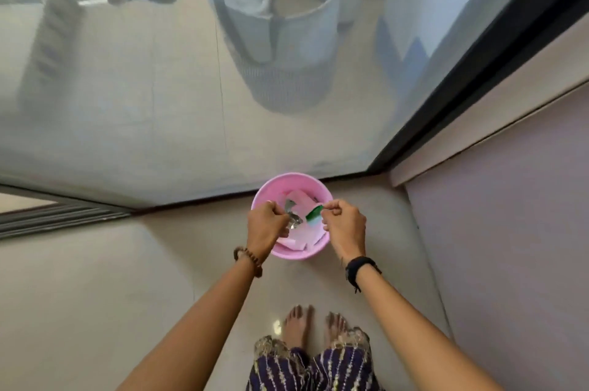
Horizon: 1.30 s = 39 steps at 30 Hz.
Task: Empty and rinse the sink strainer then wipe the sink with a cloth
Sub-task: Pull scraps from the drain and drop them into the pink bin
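A pink bin (314,252) stands on the floor in the corner, with pink and white paper scraps inside. Over its mouth, my left hand (266,224) grips a small shiny metal sink strainer (294,219), partly hidden by my fingers. My right hand (344,226) pinches a thin green piece (314,213) at its upper end, just to the right of the strainer. Both hands hover a little above the bin's rim. The image is slightly blurred, so I cannot make out what the strainer holds.
A large glass pane (159,103) with a dark frame runs right behind the bin; a blurry grey basket (280,39) shows through it. A pale wall (510,247) closes the right side. My bare feet (314,325) stand on the beige floor.
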### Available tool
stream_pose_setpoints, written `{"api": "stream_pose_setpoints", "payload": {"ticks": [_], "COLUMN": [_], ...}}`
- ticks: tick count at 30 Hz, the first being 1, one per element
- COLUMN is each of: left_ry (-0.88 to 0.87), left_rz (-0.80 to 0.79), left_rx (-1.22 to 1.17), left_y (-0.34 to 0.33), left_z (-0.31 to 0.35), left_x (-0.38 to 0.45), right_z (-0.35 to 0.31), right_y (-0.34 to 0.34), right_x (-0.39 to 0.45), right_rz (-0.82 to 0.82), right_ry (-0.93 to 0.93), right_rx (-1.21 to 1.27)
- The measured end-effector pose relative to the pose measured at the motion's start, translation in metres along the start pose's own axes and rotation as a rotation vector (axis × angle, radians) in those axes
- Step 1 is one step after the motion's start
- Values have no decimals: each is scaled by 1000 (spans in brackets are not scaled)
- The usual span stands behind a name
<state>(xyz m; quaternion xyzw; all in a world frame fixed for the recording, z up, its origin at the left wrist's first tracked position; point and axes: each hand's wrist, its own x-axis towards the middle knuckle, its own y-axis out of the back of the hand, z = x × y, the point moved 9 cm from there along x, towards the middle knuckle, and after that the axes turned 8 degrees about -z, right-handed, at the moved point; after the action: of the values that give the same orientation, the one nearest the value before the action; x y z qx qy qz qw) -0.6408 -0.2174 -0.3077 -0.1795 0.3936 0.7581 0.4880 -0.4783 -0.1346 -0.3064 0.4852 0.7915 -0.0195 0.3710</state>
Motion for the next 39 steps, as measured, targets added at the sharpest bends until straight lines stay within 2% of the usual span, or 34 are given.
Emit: {"api": "stream_pose_setpoints", "payload": {"ticks": [3, 6, 8, 10, 12, 17, 20, 23, 25, 28, 32, 34, 36, 39], "left_ry": [11, 18, -19, -29, -26, 118, 100, 4, -72, -254, -375, -417, -493, -611], "left_rz": [-55, -145, -90, -24, 5, -277, -455, -663, -779, -927, -1093, -1125, -1108, -1019], "left_rx": [127, 398, 474, 322, 67, -619, -824, -881, -812, -583, -281, -137, 10, 289], "left_y": [-32, -63, -60, -48, -34, -35, -37, -50, -65, -100, -178, -229, -280, -353], "left_z": [-49, -85, -83, -68, -45, 60, 155, 251, 311, 378, 441, 462, 479, 497], "left_x": [62, 101, 108, 103, 78, -45, -144, -232, -284, -348, -419, -442, -452, -442], "right_z": [45, 81, 92, 87, 68, -31, -109, -170, -197, -213, -185, -151, -111, -49], "right_y": [-43, -77, -82, -75, -60, 7, 80, 163, 224, 309, 416, 466, 513, 572], "right_x": [54, 88, 93, 83, 59, -46, -124, -196, -241, -298, -357, -378, -390, -384], "right_rz": [-31, -106, -116, -78, -47, -64, -28, -1, 47, 175, 457, 613, 763, 854], "right_ry": [-12, -61, -94, -121, -153, -184, -123, 14, 124, 276, 358, 331, 220, 8], "right_rx": [-88, -156, -128, -40, 167, 726, 932, 1021, 1053, 1030, 1030, 1030, 941, 770]}}
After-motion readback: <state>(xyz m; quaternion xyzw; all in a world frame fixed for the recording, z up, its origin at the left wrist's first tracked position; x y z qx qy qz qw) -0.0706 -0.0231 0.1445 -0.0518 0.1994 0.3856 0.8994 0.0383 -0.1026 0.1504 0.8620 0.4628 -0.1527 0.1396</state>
